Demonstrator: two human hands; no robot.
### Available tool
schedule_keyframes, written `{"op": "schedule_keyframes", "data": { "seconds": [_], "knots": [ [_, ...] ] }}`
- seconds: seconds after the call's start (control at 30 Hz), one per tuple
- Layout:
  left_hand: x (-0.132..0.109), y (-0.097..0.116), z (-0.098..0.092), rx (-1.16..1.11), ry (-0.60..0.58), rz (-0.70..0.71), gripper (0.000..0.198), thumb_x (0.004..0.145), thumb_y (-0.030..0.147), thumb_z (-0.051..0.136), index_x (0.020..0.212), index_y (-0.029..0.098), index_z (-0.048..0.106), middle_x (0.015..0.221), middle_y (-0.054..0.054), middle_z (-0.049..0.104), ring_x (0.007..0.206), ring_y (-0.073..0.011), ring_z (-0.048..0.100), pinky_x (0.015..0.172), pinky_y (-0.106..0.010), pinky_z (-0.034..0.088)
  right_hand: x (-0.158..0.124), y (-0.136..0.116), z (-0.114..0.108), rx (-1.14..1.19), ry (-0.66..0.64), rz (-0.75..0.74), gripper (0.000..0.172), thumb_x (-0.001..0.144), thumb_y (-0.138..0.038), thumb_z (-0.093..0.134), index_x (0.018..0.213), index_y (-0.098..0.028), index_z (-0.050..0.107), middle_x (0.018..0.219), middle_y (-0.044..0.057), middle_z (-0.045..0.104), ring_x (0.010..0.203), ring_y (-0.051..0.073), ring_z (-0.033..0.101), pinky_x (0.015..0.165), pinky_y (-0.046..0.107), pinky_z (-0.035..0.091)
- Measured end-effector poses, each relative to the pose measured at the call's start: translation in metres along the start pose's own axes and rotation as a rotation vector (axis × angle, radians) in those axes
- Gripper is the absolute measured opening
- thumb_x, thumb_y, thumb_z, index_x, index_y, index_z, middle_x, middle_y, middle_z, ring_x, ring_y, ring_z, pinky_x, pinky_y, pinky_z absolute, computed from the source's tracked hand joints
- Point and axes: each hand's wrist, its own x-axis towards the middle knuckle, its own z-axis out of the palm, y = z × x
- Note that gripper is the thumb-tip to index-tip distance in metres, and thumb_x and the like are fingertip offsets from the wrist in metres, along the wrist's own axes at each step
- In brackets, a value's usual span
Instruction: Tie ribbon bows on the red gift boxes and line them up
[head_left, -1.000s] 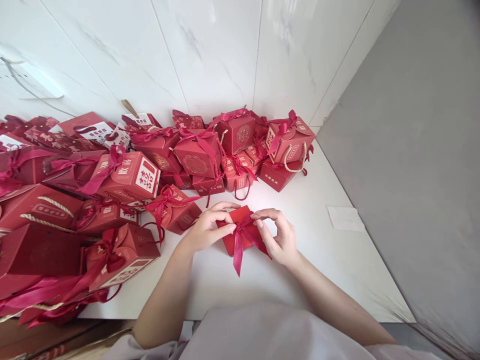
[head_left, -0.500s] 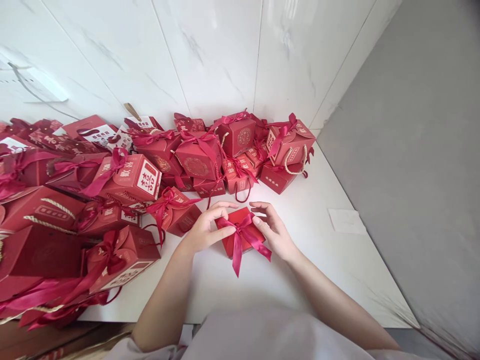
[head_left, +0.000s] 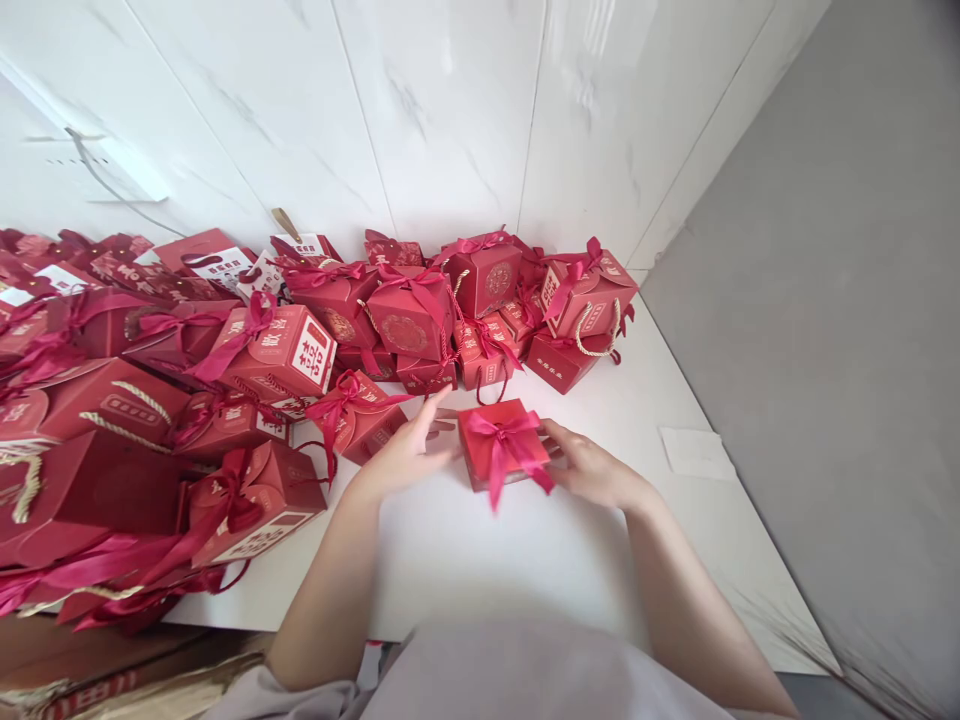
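Note:
A small red gift box (head_left: pixel 480 420) sits on the white table in front of me, its top tied with a pink-red ribbon bow (head_left: pixel 507 440) whose tails hang over the near side. To the left of the box is my left hand (head_left: pixel 416 442), fingers spread and a small gap between it and the box. On the other side my right hand (head_left: pixel 592 465) has its fingers stretched along the box's right edge, the tips partly behind the box and ribbon; whether they press on it I cannot tell.
Many red gift boxes (head_left: pixel 409 320) with ribbons and rope handles crowd the left and back of the table (head_left: pixel 517 570). The nearest single box (head_left: pixel 360 420) stands left of my left hand. A white paper (head_left: pixel 697 453) lies at the right edge. A tiled wall (head_left: pixel 450 120) rises behind.
My hands have come off the bow and spread to the two sides of the box. The box sits slightly farther back and is turned straighter. The view has shifted slightly.

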Motion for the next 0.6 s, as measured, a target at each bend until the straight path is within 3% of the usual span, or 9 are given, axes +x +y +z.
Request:
{"op": "schedule_keyframes", "data": {
  "seconds": [0.07,0.17,0.23,0.3,0.47,0.6],
  "knots": [
    [0.003,-0.003,0.000,0.074,-0.033,0.011,0.080,0.083,0.039,0.068,0.152,0.027,0.029,0.149,-0.012,0.046,0.135,-0.0294,0.048,0.112,-0.047,0.041,0.000,0.003,0.001,-0.020,-0.009,-0.023,0.058,0.085,-0.020,0.065,0.138,-0.031,0.046,0.131,0.007,0.062,0.104,0.023,0.067,0.090,0.045,0.056],
    [0.003,-0.003,0.001,0.192,-0.212,0.123,0.101,0.064,0.036,0.085,0.150,0.029,0.033,0.156,-0.011,0.037,0.142,-0.0355,0.038,0.114,-0.050,0.039,0.003,0.008,0.008,-0.027,0.030,-0.088,0.082,0.081,-0.024,0.073,0.150,-0.035,0.029,0.144,0.009,0.052,0.116,0.026,0.062,0.096,0.050,0.054],
    [0.003,-0.002,0.005,0.228,-0.205,0.190,0.103,0.060,0.033,0.087,0.149,0.031,0.035,0.157,-0.009,0.034,0.144,-0.0370,0.034,0.115,-0.052,0.037,0.007,0.012,0.013,-0.040,0.041,-0.135,0.102,0.076,-0.027,0.079,0.155,-0.036,0.015,0.150,0.011,0.044,0.127,0.029,0.055,0.102,0.052,0.050],
    [0.006,-0.004,0.011,0.245,-0.127,0.230,0.098,0.065,0.028,0.083,0.149,0.031,0.033,0.159,-0.008,0.031,0.145,-0.0375,0.030,0.118,-0.052,0.033,0.010,0.015,0.018,-0.083,0.060,-0.165,0.118,0.072,-0.029,0.083,0.157,-0.034,0.001,0.154,0.013,0.038,0.137,0.030,0.045,0.108,0.054,0.044],
    [0.023,-0.024,0.029,0.198,0.013,0.281,0.083,0.075,0.017,0.069,0.149,0.028,0.034,0.154,-0.009,0.037,0.145,-0.0369,0.031,0.119,-0.051,0.031,0.017,0.018,0.030,-0.210,0.156,-0.168,0.118,0.079,-0.031,0.077,0.156,-0.028,-0.012,0.153,0.019,0.040,0.139,0.034,0.043,0.106,0.058,0.043],
    [0.034,-0.037,0.035,0.043,0.096,0.290,0.098,0.077,0.024,0.070,0.156,0.027,0.012,0.160,-0.014,0.026,0.148,-0.0346,0.025,0.121,-0.055,0.028,0.020,0.014,0.033,-0.172,0.201,-0.247,0.110,0.082,-0.022,0.070,0.157,-0.030,-0.009,0.160,0.015,0.029,0.144,0.032,0.036,0.110,0.055,0.041]
  ]
}}
